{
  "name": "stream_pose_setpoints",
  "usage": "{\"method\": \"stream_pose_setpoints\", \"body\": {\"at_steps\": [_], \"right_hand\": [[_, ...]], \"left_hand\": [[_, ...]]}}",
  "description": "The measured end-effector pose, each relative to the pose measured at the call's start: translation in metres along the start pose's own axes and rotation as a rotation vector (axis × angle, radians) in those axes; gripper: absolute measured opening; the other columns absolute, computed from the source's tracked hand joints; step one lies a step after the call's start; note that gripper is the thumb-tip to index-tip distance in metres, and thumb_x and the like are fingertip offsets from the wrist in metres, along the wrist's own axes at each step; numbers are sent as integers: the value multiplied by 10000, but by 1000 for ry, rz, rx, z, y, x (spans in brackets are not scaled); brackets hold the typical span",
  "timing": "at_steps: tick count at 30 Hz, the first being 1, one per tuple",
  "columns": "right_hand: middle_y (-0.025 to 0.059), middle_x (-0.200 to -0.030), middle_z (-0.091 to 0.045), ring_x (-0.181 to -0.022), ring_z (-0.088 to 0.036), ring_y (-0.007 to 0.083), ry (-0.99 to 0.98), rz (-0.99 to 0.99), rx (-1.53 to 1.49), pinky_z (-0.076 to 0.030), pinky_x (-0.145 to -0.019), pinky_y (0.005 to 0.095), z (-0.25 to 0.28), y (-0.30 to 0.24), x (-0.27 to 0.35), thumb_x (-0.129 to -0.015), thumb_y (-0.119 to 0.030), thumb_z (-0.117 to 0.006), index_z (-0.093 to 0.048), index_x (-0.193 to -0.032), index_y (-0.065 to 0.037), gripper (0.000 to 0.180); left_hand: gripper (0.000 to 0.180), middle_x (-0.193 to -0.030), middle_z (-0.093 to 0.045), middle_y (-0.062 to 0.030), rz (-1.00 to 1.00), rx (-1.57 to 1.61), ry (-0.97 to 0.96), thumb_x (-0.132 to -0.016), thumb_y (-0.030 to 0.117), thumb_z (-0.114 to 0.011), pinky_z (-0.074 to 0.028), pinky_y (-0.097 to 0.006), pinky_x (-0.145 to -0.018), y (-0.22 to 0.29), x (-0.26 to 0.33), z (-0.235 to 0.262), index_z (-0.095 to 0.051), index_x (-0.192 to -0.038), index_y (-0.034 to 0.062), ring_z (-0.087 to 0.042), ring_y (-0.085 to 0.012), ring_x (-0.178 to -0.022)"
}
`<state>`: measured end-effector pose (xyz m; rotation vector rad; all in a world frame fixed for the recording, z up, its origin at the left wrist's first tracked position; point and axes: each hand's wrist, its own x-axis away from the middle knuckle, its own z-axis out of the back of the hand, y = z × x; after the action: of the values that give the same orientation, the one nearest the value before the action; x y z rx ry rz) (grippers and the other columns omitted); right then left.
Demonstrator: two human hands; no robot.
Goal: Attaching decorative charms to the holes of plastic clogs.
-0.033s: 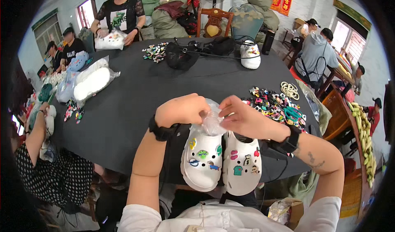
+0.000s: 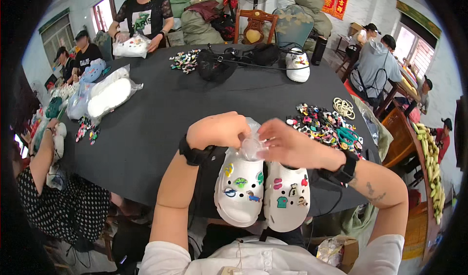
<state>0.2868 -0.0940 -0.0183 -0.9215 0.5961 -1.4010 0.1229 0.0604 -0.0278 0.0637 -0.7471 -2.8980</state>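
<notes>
Two white clogs stand side by side at the table's near edge, toes toward me: a left clog (image 2: 239,192) and a right clog (image 2: 286,199). Colourful charms dot both uppers. Crumpled clear plastic (image 2: 251,147), seemingly a bag, bunches over the heel end of the left clog. Closed in a pinch, my left hand (image 2: 220,132) grips it from the left. My right hand (image 2: 287,141), its fingers curled and slightly blurred, grips the plastic from the other side, above the right clog's opening. Both wrists wear black bands.
Loose charms (image 2: 321,124) and pale rings (image 2: 343,108) lie to the right on the dark table (image 2: 161,114). Bagged white clogs (image 2: 111,99) lie left. A cable runs between a black cap (image 2: 214,68) and another clog (image 2: 297,66). A co-worker (image 2: 141,17) stands across the table.
My right hand's fingers have shifted slightly up and left over the plastic, which has changed shape a little. My left hand has barely moved; the clogs stay in place.
</notes>
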Motion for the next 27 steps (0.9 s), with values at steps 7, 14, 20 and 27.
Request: {"method": "stream_pose_setpoints", "body": {"at_steps": [7,14,20,27], "right_hand": [[203,-1284,-494,-1215,-494,311,-54,344,618,-206,-1114,542,-29,-14,11,-646,-453,-832,-197,-1457,19,1133],[180,-768,-645,-881,-646,369,-337,176,590,-255,-1039,548,-29,-9,-28,-452,-374,-868,-568,-904,65,698],[166,-799,-663,-817,-657,266,-486,-99,387,-490,-818,366,-25,-20,-35,-515,-350,-866,-609,-917,61,630],[118,-861,-678,-808,-657,181,-388,115,420,-517,-723,285,-2,-20,-24,-692,-293,-819,-644,-944,44,456]], "left_hand": [[327,-785,-668,-133,-63,30,-139,-713,209,-742,-500,-331,-607,2,29,24,-663,-962,12,-652,-214,-681],[524,-1107,-660,-111,196,217,230,-747,372,-783,-531,-326,-782,19,64,38,-640,-1133,48,-657,-213,-907],[657,-1049,-680,-163,124,126,81,-650,476,-820,-531,-333,-805,6,42,27,-655,-1095,22,-668,-268,-952],[618,-758,-679,-165,-71,-83,-197,-576,476,-835,-506,-353,-640,20,11,8,-682,-922,-13,-678,-275,-716]]}}
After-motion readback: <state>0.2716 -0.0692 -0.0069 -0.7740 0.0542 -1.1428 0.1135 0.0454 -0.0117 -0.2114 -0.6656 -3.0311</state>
